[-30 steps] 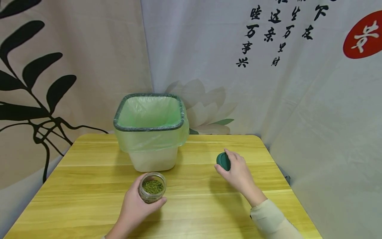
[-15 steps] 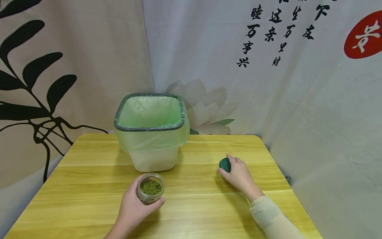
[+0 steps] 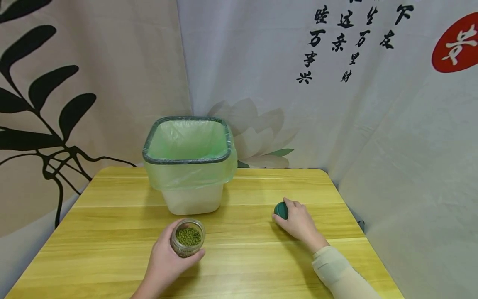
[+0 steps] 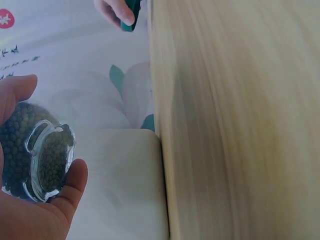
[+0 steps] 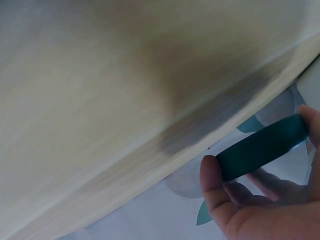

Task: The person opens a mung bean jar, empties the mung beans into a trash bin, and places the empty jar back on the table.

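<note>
My left hand (image 3: 166, 255) grips a clear jar (image 3: 181, 248) of green mung beans (image 3: 188, 236), its mouth uncovered. In the left wrist view the jar's glass bottom (image 4: 52, 160) shows between thumb and fingers, with beans behind it. On the right, my right hand (image 3: 298, 222) pinches a dark green round lid (image 3: 281, 210) at its edges. The right wrist view has this lid (image 5: 262, 147) between thumb and fingertips, apart from the table, whose surface bears its shadow. The jar and the lid are well apart.
A white bin (image 3: 192, 201) lined with a green plastic bag (image 3: 190, 176) and ringed by a dark rim stands at the back left of the wooden table (image 3: 239, 265). Printed cloth (image 3: 254, 74) hangs behind the table and along its right side.
My right hand has lowered a little toward the table, with the lid still held. My left hand and the jar have shifted slightly left and nearer to me.
</note>
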The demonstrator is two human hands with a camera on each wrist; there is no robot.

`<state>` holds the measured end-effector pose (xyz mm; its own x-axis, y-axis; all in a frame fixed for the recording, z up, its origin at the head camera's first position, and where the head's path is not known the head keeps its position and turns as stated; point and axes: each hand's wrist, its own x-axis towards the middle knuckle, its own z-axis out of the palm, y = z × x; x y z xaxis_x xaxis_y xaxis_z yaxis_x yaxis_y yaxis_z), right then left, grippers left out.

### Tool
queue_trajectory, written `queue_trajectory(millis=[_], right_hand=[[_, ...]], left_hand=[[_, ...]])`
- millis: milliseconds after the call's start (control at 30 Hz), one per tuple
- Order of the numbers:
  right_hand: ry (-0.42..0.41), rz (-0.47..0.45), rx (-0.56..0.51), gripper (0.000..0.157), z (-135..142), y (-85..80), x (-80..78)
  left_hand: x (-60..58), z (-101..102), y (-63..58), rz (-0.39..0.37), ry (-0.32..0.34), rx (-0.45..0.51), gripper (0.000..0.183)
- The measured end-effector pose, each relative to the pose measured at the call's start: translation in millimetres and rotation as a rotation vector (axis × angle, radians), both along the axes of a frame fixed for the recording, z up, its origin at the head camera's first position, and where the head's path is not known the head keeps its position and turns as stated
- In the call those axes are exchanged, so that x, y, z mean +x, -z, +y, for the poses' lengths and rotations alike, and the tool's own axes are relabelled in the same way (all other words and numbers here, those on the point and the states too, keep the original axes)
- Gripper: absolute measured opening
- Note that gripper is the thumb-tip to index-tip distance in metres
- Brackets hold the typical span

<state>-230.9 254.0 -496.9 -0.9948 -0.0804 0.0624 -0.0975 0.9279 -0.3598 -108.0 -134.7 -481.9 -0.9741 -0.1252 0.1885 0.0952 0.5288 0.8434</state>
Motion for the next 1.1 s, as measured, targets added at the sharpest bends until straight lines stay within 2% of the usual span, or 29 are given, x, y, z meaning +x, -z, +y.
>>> queue_trajectory(millis=[533, 1100], right_hand=[[-0.005, -0.015, 0.028, 0.081, -2.5, 8.1, 1.1], [-0.001, -0.038, 0.054, 0.081, -3.4, 9.3, 1.7]], left_hand=[[0.7, 1.0, 3.8, -0.066, 0.034, 0.005, 0.100], [0.6, 1.4, 3.9, -0.043, 0.023, -0.011, 0.098]])
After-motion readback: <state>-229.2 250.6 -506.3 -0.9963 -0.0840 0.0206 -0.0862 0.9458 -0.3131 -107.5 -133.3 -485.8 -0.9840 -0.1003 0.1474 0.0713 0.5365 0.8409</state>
